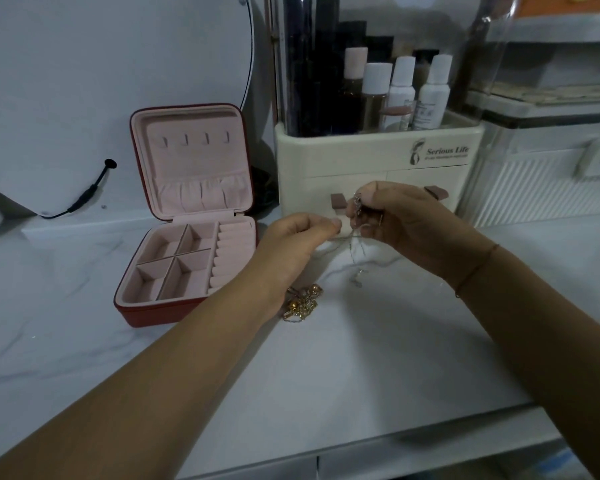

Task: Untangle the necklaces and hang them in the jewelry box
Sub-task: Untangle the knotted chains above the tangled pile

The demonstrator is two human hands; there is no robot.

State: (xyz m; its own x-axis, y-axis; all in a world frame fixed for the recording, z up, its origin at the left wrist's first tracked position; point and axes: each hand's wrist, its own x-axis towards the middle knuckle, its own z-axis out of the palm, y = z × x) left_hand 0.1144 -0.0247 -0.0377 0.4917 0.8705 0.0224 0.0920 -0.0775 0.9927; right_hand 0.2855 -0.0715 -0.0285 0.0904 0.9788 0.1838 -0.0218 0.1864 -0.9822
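Note:
A red jewelry box (pixel 142 317) with pink lining stands open at the left, its lid upright with a row of small hooks (pixel 194 139) that carry nothing. A thin silver necklace (pixel 355 244) hangs tangled between my hands, above the white counter. My left hand (pixel 298 237) pinches one strand of it. My right hand (pixel 406 220) pinches the chain near its clasp, slightly higher. A gold necklace (pixel 303 303) lies in a heap on the counter under my left wrist.
A cream cosmetics organizer (pixel 378 157) with bottles and two drawers stands right behind my hands. A clear ribbed container (pixel 541 181) sits at the right. A round mirror (pixel 101 81) with a black cable leans at the back left. The counter's front edge (pixel 430 434) is near.

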